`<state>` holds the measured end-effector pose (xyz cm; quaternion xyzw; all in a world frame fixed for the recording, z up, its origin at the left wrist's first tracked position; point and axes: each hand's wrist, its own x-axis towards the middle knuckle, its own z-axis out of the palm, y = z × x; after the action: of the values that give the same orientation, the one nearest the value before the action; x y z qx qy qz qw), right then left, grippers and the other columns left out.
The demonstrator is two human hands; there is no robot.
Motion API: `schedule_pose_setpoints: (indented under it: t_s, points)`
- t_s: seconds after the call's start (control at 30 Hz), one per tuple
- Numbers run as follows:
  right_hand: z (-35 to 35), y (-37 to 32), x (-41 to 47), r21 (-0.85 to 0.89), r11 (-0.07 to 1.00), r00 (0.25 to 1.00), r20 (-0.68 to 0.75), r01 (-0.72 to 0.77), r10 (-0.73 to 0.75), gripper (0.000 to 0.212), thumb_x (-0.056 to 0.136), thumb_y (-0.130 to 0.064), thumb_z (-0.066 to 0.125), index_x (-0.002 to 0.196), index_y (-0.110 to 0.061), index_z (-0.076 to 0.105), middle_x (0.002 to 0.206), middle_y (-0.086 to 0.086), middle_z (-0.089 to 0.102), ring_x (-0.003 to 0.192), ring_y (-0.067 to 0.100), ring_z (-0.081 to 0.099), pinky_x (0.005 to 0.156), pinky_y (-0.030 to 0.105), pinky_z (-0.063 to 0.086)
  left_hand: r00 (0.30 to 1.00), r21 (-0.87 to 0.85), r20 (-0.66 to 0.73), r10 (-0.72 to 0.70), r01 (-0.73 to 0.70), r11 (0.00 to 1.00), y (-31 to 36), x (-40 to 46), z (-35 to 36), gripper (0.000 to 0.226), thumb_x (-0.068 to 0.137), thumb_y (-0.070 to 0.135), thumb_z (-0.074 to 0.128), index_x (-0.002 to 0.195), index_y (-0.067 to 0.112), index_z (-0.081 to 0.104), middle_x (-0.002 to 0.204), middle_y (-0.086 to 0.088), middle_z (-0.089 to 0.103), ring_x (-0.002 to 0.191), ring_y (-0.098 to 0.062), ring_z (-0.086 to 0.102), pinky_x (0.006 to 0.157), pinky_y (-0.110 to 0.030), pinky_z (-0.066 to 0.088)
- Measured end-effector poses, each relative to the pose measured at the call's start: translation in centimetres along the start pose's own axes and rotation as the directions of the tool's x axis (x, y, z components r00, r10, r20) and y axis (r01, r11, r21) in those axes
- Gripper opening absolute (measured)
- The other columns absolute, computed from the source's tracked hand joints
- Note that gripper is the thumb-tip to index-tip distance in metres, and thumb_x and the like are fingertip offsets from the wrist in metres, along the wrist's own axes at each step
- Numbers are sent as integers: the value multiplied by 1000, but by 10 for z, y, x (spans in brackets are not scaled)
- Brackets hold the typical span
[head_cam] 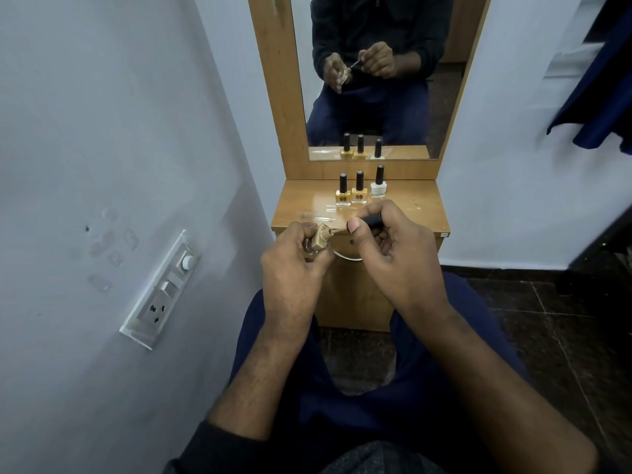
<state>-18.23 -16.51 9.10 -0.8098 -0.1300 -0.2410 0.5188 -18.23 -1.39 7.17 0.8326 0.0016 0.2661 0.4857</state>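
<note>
My left hand (290,265) grips a small beige nail polish bottle (319,239), tilted with its open neck toward the right. My right hand (393,248) pinches the black brush cap (371,220) between thumb and fingers, and the thin brush stem runs left into the bottle's neck. Both hands hover just in front of the wooden dressing table (410,213). The lower part of the bottle is hidden behind my left fingers.
Three capped polish bottles stand in a row at the back of the tabletop: two yellow-gold (343,196) (359,195) and one white (378,188). A wood-framed mirror (284,97) rises behind them. A switch and socket panel (160,292) is on the left wall. Dark cloth (602,97) hangs at upper right.
</note>
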Motion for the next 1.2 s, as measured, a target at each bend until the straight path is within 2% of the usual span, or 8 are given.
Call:
schedule_pose_setpoints:
  t_s: [0.23, 0.53, 0.63, 0.77, 0.87, 0.97, 1.1, 1.2]
  points:
    - [0, 4, 0, -9, 1000, 1000, 22, 1, -1, 14, 102, -29, 65, 106, -16, 66, 88, -10, 69, 80, 9, 66, 68, 24, 54, 999, 53, 23, 31, -32, 998, -1, -1, 2, 28, 84, 12, 84, 110, 12, 74, 99, 7, 75, 91, -5, 70, 76, -17, 56]
    - [-2, 8, -1, -75, 996, 997, 67, 50, -45, 11, 101, -29, 64, 106, -19, 66, 89, -15, 67, 80, 10, 63, 69, 33, 55, 995, 118, 53, 88, -94, 989, -4, -2, 4, 32, 87, 17, 83, 116, 12, 72, 104, 5, 74, 93, -7, 69, 78, -14, 54]
    - [-2, 11, -1, -70, 995, 994, 94, 67, -60, 12, 100, -26, 66, 108, -18, 67, 94, -14, 66, 80, 12, 62, 70, 33, 54, 992, 104, 56, 111, -116, 988, -4, -2, 3, 29, 89, 15, 82, 116, 12, 72, 104, 5, 74, 93, -8, 69, 80, -24, 59]
    - [-2, 16, -1, -63, 994, 982, 169, 92, -81, 16, 99, -21, 69, 114, -19, 68, 105, -12, 65, 95, 8, 61, 81, 26, 52, 983, 67, 78, 169, -174, 982, -4, -4, 4, 22, 90, 13, 79, 110, 12, 71, 98, 2, 72, 89, -13, 68, 74, -39, 61]
    - [-3, 19, 0, -16, 998, 984, 168, 62, -59, 20, 97, -15, 70, 117, -19, 68, 108, -13, 66, 102, 4, 62, 87, 23, 52, 975, 28, 113, 192, -196, 980, -9, -2, 4, 27, 91, 11, 77, 118, 12, 71, 107, 2, 72, 96, -12, 68, 78, -33, 61]
    - [-10, 24, 4, 8, 998, 984, 171, 59, -59, 22, 96, -11, 71, 117, -17, 70, 108, -9, 69, 102, 9, 64, 87, 30, 55, 951, -3, 191, 243, -246, 969, -16, 1, 4, 30, 96, 15, 73, 125, 13, 71, 113, 3, 70, 103, -7, 65, 85, -15, 51]
    - [-18, 30, 8, -18, 986, 961, 227, 168, -159, 20, 97, -9, 69, 115, -14, 70, 108, -7, 67, 104, 10, 63, 88, 32, 53, 943, -193, 234, 237, -194, 962, -21, 2, 7, 29, 101, 29, 64, 123, 11, 70, 110, 1, 67, 106, -17, 64, 87, -30, 53]
    - [-20, 33, 9, -94, 962, 934, 277, 258, -224, 18, 99, -18, 67, 116, -13, 71, 105, -8, 65, 100, 10, 59, 87, 29, 49, 946, -357, 289, 146, -35, 934, -17, -3, 11, 34, 108, 39, 48, 115, 12, 66, 97, 9, 66, 87, -11, 62, 71, -35, 56]
